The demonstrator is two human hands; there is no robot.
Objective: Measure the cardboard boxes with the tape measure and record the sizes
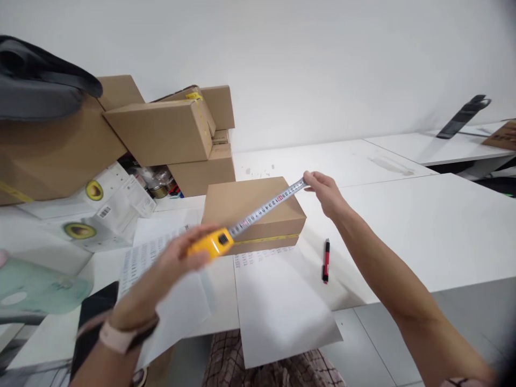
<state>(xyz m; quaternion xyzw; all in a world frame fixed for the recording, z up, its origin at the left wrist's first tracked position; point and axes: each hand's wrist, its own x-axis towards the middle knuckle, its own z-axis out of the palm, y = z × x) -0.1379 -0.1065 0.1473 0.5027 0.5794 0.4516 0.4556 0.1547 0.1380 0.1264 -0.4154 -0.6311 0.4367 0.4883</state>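
My left hand (179,255) is closed around the yellow case of a tape measure (213,243). The silver blade runs out of the case up and to the right. My right hand (324,192) pinches the blade's free end. The blade stretches above a closed cardboard box (250,200) with a strip of yellow tape along its front side; whether it touches the box I cannot tell. A printed sheet of paper (278,306) lies in front of the box and hangs over the table edge. To its right rests a red and black pen (326,262).
Several cardboard boxes (161,131) are piled at the back left, with a dark bag (40,86) on top. White boxes with avocado pictures (105,209) stand below. More printed sheets (149,252) lie at left on the white table (403,226). A dark bottle (461,118) stands far right.
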